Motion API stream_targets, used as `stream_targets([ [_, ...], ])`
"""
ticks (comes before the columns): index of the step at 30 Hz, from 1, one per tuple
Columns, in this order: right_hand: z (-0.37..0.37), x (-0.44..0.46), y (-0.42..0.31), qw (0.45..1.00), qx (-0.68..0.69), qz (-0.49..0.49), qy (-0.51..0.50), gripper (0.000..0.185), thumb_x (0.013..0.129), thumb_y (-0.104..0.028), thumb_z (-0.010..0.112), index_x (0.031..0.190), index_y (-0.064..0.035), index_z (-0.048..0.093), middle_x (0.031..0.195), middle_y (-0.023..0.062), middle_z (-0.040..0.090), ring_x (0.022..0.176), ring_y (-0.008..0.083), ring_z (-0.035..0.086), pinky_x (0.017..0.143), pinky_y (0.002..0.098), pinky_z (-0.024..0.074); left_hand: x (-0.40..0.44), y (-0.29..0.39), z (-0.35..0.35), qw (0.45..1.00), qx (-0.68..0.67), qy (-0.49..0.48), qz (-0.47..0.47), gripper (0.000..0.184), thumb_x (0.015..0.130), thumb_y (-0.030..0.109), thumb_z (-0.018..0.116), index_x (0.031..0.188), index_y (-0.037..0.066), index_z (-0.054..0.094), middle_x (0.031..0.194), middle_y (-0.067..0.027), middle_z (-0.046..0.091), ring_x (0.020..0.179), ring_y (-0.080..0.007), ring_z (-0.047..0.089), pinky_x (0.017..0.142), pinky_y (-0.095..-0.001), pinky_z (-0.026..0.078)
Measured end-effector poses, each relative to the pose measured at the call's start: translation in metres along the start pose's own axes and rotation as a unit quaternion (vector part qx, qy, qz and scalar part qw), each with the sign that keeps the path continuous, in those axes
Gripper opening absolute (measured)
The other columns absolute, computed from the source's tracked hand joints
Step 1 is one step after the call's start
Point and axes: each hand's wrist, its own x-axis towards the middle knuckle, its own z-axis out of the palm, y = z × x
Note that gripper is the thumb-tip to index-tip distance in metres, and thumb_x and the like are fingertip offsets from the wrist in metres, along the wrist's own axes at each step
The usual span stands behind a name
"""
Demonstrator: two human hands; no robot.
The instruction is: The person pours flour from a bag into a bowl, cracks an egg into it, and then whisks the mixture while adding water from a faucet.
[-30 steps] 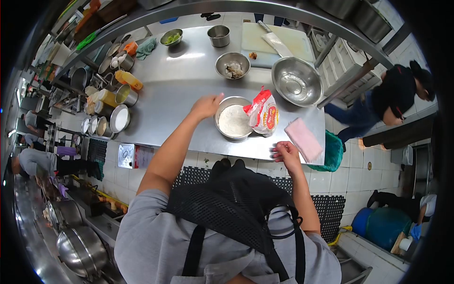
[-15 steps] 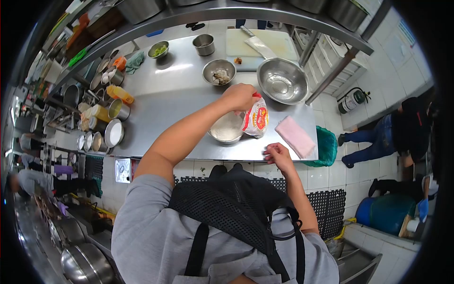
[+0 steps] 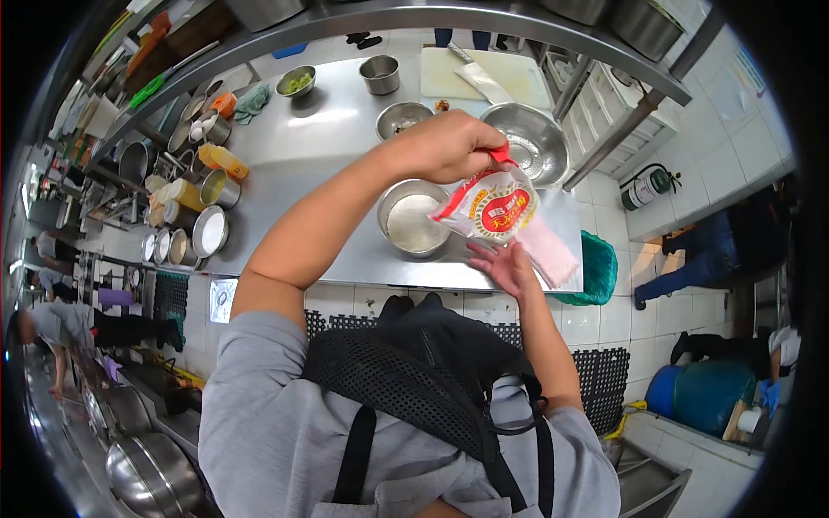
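The red-and-white bag [image 3: 494,205] is gripped at its red top by the closed left hand [image 3: 451,147] and is held just above the open right hand [image 3: 508,269] (whether contact is made cannot be told). Its crinkled surface is printed with a red-and-yellow emblem; pale powder [image 3: 418,224] is contained in the bowl [image 3: 414,189] beside it.

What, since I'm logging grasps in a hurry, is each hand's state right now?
Left hand: closed, holding the red-and-white bag by its top.
Right hand: open, just below the bag; whether it touches cannot be told.
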Motion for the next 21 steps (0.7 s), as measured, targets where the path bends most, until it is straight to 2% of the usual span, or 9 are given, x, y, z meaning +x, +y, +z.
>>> stream_targets([
  [1, 0.000, 0.006, 0.001, 0.995, 0.056, -0.026, -0.080, 0.094, 0.076, -0.059, 0.068, 0.146, -0.0125, 0.024, 0.142, 0.0152, 0.041, 0.127, 0.0387, 0.044, 0.098, 0.0575, 0.0413, -0.004, -0.001, -0.004, 1.000, -0.022, -0.002, -0.014, 0.016, 0.084, 0.016, 0.059, 0.094, 0.007, 0.068, 0.083, -0.0161, 0.067, 0.074, -0.0325, 0.063, 0.068, -0.0389, 0.049],
  [4, 0.009, 0.015, -0.006, 0.995, 0.073, -0.033, -0.060, 0.103, 0.065, -0.063, 0.074, 0.143, -0.0128, 0.030, 0.142, 0.0143, 0.041, 0.125, 0.0398, 0.045, 0.091, 0.0576, 0.0469, -0.017, -0.015, -0.003, 1.000, -0.019, 0.016, -0.004, 0.017, 0.084, 0.015, 0.061, 0.097, 0.007, 0.068, 0.085, -0.0154, 0.067, 0.075, -0.0314, 0.063, 0.069, -0.0387, 0.049],
  [6, 0.006, 0.020, -0.014, 0.996, 0.046, -0.041, -0.061, 0.093, 0.069, -0.055, 0.076, 0.140, -0.0115, 0.036, 0.135, 0.0127, 0.049, 0.118, 0.0364, 0.052, 0.084, 0.0543, 0.0520, -0.030, -0.027, -0.002, 0.999, -0.017, 0.033, -0.008, 0.019, 0.084, 0.018, 0.064, 0.098, 0.006, 0.069, 0.086, -0.0151, 0.068, 0.073, -0.0284, 0.063, 0.067, -0.0364, 0.049],
  [8, -0.011, 0.019, -0.025, 0.995, -0.089, -0.051, -0.016, 0.073, 0.077, -0.037, 0.076, 0.134, -0.0078, 0.042, 0.124, 0.0110, 0.058, 0.107, 0.0307, 0.060, 0.079, 0.0525, 0.0535, -0.045, -0.039, -0.002, 0.993, -0.024, 0.034, -0.113, 0.020, 0.085, 0.022, 0.067, 0.097, 0.006, 0.070, 0.082, -0.0144, 0.067, 0.071, -0.0240, 0.063, 0.066, -0.0336, 0.049],
  [9, 0.007, 0.015, -0.036, 0.984, -0.147, -0.061, 0.078, 0.060, 0.079, -0.022, 0.074, 0.130, -0.0044, 0.047, 0.116, 0.0095, 0.061, 0.100, 0.0258, 0.063, 0.080, 0.0450, 0.0541, -0.052, -0.055, 0.003, 0.987, -0.040, 0.032, -0.150, 0.017, 0.085, 0.016, 0.067, 0.094, 0.002, 0.068, 0.075, -0.0089, 0.062, 0.067, -0.0173, 0.058, 0.062, -0.0305, 0.046],
  [10, 0.018, 0.017, -0.044, 0.966, -0.201, -0.081, 0.144, 0.055, 0.079, -0.013, 0.073, 0.127, -0.0022, 0.049, 0.115, 0.0098, 0.061, 0.099, 0.0227, 0.063, 0.082, 0.0373, 0.0535, -0.059, -0.066, 0.006, 0.987, -0.042, 0.034, -0.152, 0.017, 0.085, 0.016, 0.067, 0.094, 0.002, 0.068, 0.075, -0.0089, 0.062, 0.067, -0.0173, 0.058, 0.062, -0.0305, 0.046],
  [14, 0.059, 0.016, -0.079, 0.941, -0.281, -0.099, 0.161, 0.050, 0.077, -0.008, 0.075, 0.122, 0.0005, 0.053, 0.110, 0.0097, 0.063, 0.097, 0.0180, 0.062, 0.083, 0.0329, 0.0526, -0.082, -0.108, 0.023, 0.991, -0.054, 0.046, -0.111, 0.017, 0.081, 0.017, 0.071, 0.093, 0.005, 0.071, 0.081, -0.0118, 0.064, 0.074, -0.0240, 0.061, 0.069, -0.0335, 0.048],
  [16, 0.082, 0.016, -0.091, 0.863, -0.467, -0.110, 0.160, 0.047, 0.077, -0.009, 0.076, 0.118, 0.0014, 0.056, 0.105, 0.0093, 0.066, 0.093, 0.0171, 0.063, 0.081, 0.0315, 0.0523, -0.091, -0.120, 0.030, 0.991, -0.038, 0.047, -0.119, 0.015, 0.079, 0.008, 0.069, 0.093, 0.003, 0.071, 0.082, -0.0090, 0.062, 0.077, -0.0193, 0.060, 0.071, -0.0319, 0.047],
  [21, 0.099, 0.026, -0.101, 0.821, -0.542, -0.121, 0.136, 0.044, 0.077, -0.010, 0.076, 0.115, 0.0018, 0.058, 0.105, 0.0088, 0.067, 0.094, 0.0149, 0.064, 0.081, 0.0300, 0.0517, -0.103, -0.130, 0.041, 0.990, 0.015, 0.056, -0.126, 0.016, 0.076, 0.006, 0.069, 0.092, 0.005, 0.071, 0.082, -0.0106, 0.063, 0.075, -0.0234, 0.060, 0.071, -0.0328, 0.048],
])
